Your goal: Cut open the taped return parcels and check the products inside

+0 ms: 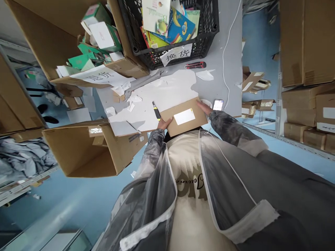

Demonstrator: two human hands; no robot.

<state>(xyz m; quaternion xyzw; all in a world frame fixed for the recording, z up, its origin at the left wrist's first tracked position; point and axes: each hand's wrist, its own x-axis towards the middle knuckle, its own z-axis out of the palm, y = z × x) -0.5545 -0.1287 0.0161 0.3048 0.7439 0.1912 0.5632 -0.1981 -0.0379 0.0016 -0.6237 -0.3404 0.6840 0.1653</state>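
A flat brown cardboard box [201, 120] with a white label [184, 116] on top is held level at the near edge of the work table. My left hand [164, 123] grips its left end, thumb on the upper face and the other fingers hidden beneath. At the opposite end, my right hand [204, 107] clasps the far right corner, its fingers partly out of sight. Just beyond my left hand, a box cutter [156, 111] with a black and yellow handle lies on the table.
A black plastic crate [180, 40] of books and a large carton [133, 66] of green-white boxes stand at the back. A red-black utility knife [195, 65], paper scraps [205, 75] and a white cable [224, 55] lie on the table [232, 94]. An open carton [117, 157] sits at left.
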